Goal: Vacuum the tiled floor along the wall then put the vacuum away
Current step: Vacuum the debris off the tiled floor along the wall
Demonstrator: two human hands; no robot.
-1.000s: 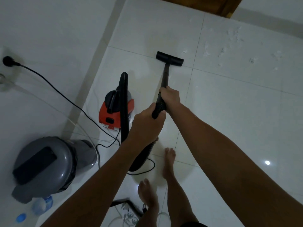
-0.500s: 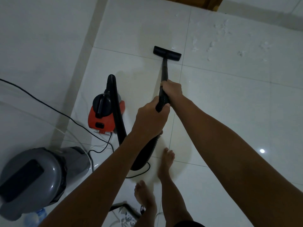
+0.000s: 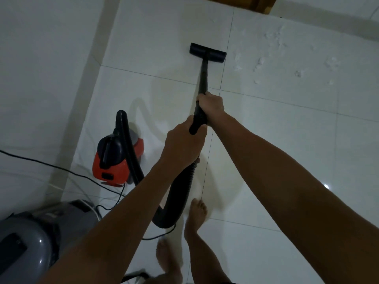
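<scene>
Both hands grip the black vacuum wand (image 3: 203, 78). My right hand (image 3: 211, 104) holds it higher up the tube, and my left hand (image 3: 183, 145) is closed on the lower grip where the ribbed hose (image 3: 176, 199) begins. The flat black nozzle (image 3: 207, 52) rests on the white tiled floor (image 3: 276, 140) ahead of me. White crumbs and fluff (image 3: 272, 58) lie scattered on the tiles just right of the nozzle. The small red and black vacuum body (image 3: 115, 160) stands on the floor to my left, beside the white wall (image 3: 47, 68).
A grey lidded bin (image 3: 30, 238) stands at the lower left against the wall. The black power cord (image 3: 57, 168) runs from the left across the floor to the vacuum body and loops near my bare feet (image 3: 194, 216). A wooden door frame (image 3: 264, 5) shows at the top.
The nozzle has slid forward and to the right, closer to the scattered crumbs. The view has shifted, so the bin has dropped toward the lower left corner.
</scene>
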